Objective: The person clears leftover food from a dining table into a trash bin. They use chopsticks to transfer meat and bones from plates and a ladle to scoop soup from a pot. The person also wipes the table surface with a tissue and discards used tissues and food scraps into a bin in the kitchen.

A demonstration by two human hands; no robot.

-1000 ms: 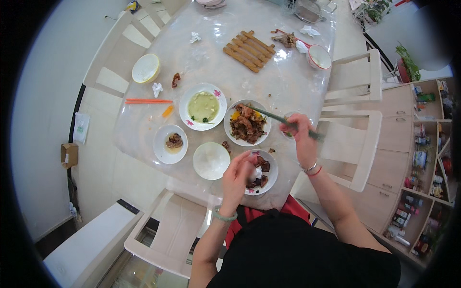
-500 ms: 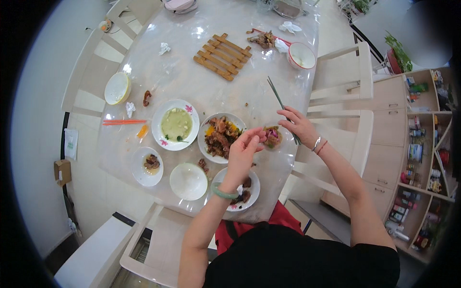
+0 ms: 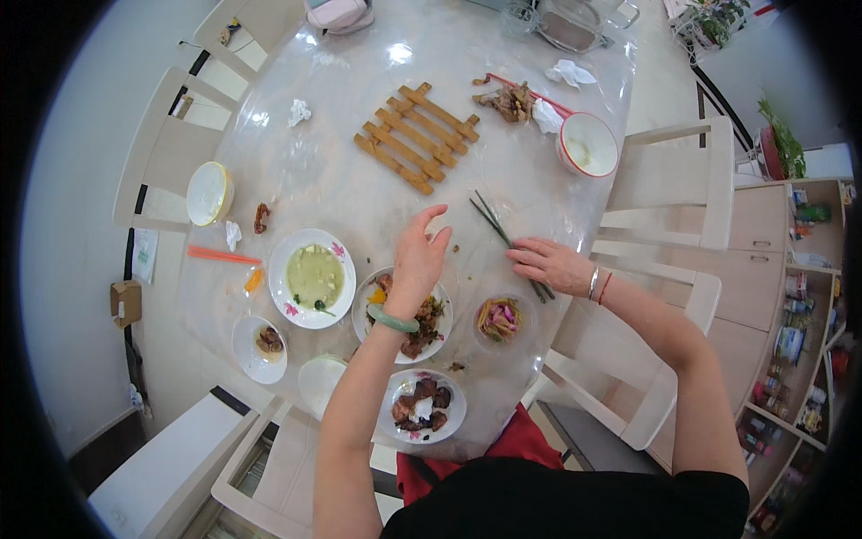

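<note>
My left hand [image 3: 420,258] is open, thumb and fingers apart, above the far side of a plate of fried meat [image 3: 434,332]. A green bangle [image 3: 393,320] circles its wrist. My right hand [image 3: 555,266] is closed over a pair of dark green chopsticks [image 3: 494,218], low at the table's right side. Its thumb is hidden, and the chopsticks' tips point to the far left. Just nearer than that hand stands a small clear bowl of pink and green pickled vegetables [image 3: 499,321]. Beyond the left hand lies a slatted wooden trivet [image 3: 417,135].
Left of the meat plate are a plate of green soup [image 3: 314,277], a small dish [image 3: 260,350] and a white bowl [image 3: 321,382]. A plate of dark meat pieces [image 3: 422,406] is near me. A red-rimmed bowl [image 3: 587,145] and bones [image 3: 509,102] lie far right. Chairs [image 3: 669,175] flank the table.
My left hand has moved left and away from me, clear of the pickle bowl. The right hand has lowered with the chopsticks toward the tabletop. The view has shifted.
</note>
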